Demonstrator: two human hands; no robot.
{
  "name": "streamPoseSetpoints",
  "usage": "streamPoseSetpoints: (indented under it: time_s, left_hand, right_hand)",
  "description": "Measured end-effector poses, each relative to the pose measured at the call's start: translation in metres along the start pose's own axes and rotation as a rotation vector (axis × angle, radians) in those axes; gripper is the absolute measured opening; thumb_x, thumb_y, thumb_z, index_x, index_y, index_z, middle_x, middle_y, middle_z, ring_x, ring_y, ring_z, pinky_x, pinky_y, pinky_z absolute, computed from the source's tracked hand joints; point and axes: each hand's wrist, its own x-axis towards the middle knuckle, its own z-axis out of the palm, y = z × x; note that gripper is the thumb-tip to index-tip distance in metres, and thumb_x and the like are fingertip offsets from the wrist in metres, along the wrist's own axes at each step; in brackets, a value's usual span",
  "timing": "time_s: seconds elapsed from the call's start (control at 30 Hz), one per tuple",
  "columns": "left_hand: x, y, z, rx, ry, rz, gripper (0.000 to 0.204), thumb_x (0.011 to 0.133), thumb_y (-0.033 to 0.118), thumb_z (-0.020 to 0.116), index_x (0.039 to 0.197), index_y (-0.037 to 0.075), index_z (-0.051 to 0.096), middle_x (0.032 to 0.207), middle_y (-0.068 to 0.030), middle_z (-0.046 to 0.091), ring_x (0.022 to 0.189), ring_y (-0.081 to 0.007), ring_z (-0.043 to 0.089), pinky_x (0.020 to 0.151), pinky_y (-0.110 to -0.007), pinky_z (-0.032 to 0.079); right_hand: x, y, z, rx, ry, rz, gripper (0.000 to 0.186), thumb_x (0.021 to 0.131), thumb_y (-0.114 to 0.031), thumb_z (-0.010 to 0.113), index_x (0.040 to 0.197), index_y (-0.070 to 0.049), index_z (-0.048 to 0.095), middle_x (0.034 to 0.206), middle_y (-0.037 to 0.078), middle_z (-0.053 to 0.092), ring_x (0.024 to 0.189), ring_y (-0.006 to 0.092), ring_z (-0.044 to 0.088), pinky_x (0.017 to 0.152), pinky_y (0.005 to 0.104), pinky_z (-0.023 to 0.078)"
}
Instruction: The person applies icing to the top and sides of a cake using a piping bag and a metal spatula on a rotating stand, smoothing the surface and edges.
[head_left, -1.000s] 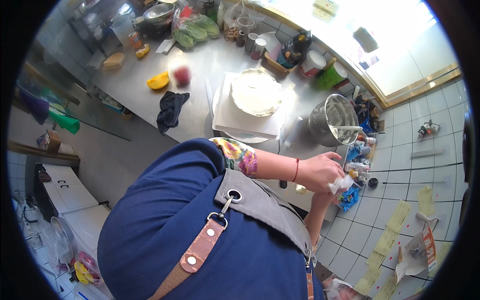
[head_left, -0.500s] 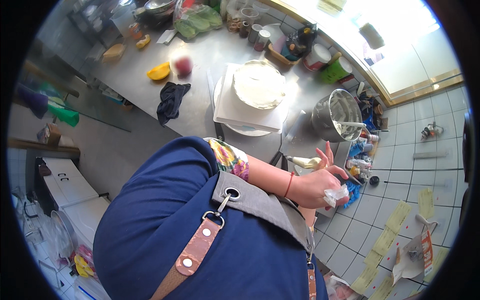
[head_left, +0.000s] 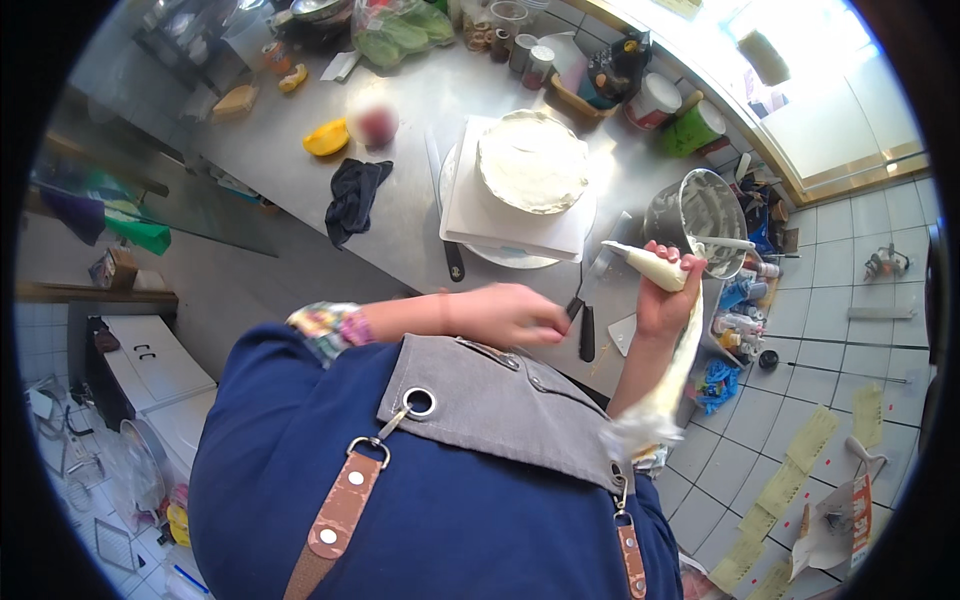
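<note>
My right hand [head_left: 668, 290] is wrapped around a piping bag [head_left: 655, 266] of pale cream, its tip pointing left toward the cake. The bag's long twisted tail hangs down past my wrist to a crumpled end. My left hand [head_left: 510, 315], slightly blurred, is in front of the cake with its fingers curled in; nothing shows in it. A round cake [head_left: 533, 162] coated in white cream sits on a white square board [head_left: 470, 222], over a round turntable. By my left fingertips lie dark-handled spatulas [head_left: 587, 335].
A metal mixing bowl [head_left: 697, 215] with cream and a white spatula stands right of the cake. A long knife [head_left: 446, 215], a dark cloth [head_left: 355, 200], a cut mango [head_left: 326, 138] and a red round fruit [head_left: 374, 126] are to the left. Tubs [head_left: 652, 100] and jars line the wall.
My left hand has come away from the bag's tail at the right and moved left, before the cake. My right hand has risen with the piping bag, now in plain sight.
</note>
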Motion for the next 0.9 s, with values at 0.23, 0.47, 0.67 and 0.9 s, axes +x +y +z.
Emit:
streamPoseSetpoints:
  time_s: [0.23, 0.47, 0.67, 0.9]
  left_hand:
    - [-0.087, -0.165, -0.004, -0.549, 1.004, -0.741, 0.041, 0.101, 0.027, 0.050, 0.136, 0.005, 0.043, 0.120, -0.0063, 0.060, 0.103, -0.0161, 0.060, 0.092, -0.030, 0.047]
    - [-0.055, -0.170, 0.001, -0.781, 0.980, -0.680, 0.040, 0.102, 0.024, 0.052, 0.133, 0.002, 0.040, 0.116, -0.0080, 0.060, 0.101, -0.0136, 0.061, 0.088, -0.026, 0.050]
    - [-0.053, -0.162, 0.007, -0.880, 0.943, -0.651, 0.039, 0.102, 0.027, 0.052, 0.130, 0.001, 0.044, 0.117, -0.0091, 0.060, 0.102, -0.0146, 0.061, 0.089, -0.027, 0.050]
    - [-0.052, -0.162, 0.008, -0.906, 0.940, -0.626, 0.040, 0.103, 0.030, 0.050, 0.129, 0.001, 0.044, 0.121, -0.0093, 0.058, 0.104, -0.0157, 0.060, 0.089, -0.027, 0.049]
  right_hand:
    - [0.014, 0.072, 0.042, -0.117, -0.016, -0.048, 0.054, 0.103, -0.048, 0.038, 0.068, -0.008, 0.046, 0.072, 0.010, 0.051, 0.079, 0.0262, 0.051, 0.090, 0.0441, 0.042]
    - [0.031, 0.116, 0.059, -0.179, 0.022, -0.025, 0.052, 0.106, -0.041, 0.033, 0.068, -0.008, 0.045, 0.071, 0.009, 0.051, 0.076, 0.0241, 0.052, 0.087, 0.0427, 0.045]
    - [0.034, 0.126, 0.062, -0.205, 0.044, -0.012, 0.052, 0.107, -0.040, 0.033, 0.068, -0.008, 0.045, 0.067, 0.008, 0.050, 0.074, 0.0237, 0.052, 0.084, 0.0415, 0.046]
    - [0.037, 0.117, 0.049, -0.210, 0.124, -0.007, 0.051, 0.106, -0.039, 0.035, 0.066, -0.009, 0.043, 0.065, 0.007, 0.048, 0.070, 0.0222, 0.051, 0.080, 0.0401, 0.046]
